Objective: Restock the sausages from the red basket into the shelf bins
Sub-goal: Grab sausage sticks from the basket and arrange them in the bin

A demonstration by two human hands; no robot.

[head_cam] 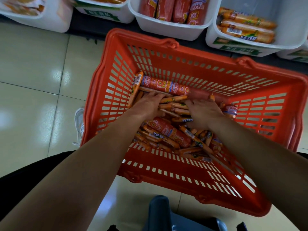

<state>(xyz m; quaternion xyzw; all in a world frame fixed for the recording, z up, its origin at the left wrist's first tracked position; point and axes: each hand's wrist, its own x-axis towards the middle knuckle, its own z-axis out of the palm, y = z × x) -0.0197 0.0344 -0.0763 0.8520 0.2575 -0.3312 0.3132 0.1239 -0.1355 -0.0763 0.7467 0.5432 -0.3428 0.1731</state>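
red basket [166, 174] sits on the pale tiled floor [33, 77] just in front of a row of white shelf bins [168, 29]. basket bottom is covered by a loose pile of thin orange sausages [176, 106] mixed with a few thick red sausages [166, 86]; one thick one lies along the far wall, another [168, 129] lies between the forearms. both hands are down inside the basket, palms down, on the pile. left hand [148, 105] has fingers stretched forward and slightly spread, lying flat on thin sausages near the basket's left wall, not visibly closed round anything. right hand [205, 113] is near the middle-right of the pile, fingers bent down into the sausages; fingertips are hidden, so cannot tell if it has hold of one. hands are apart, with sausages showing between them. bin straight ahead holds thick red sausages standing on end; bin on the right [236, 47] holds a few orange sausages lying flat; two more bins on the left [55, 22] are partly cut off. a white shoe [79, 124] shows just left of the basket. a dark grey object [166, 215] at the bottom edge, unclear what.
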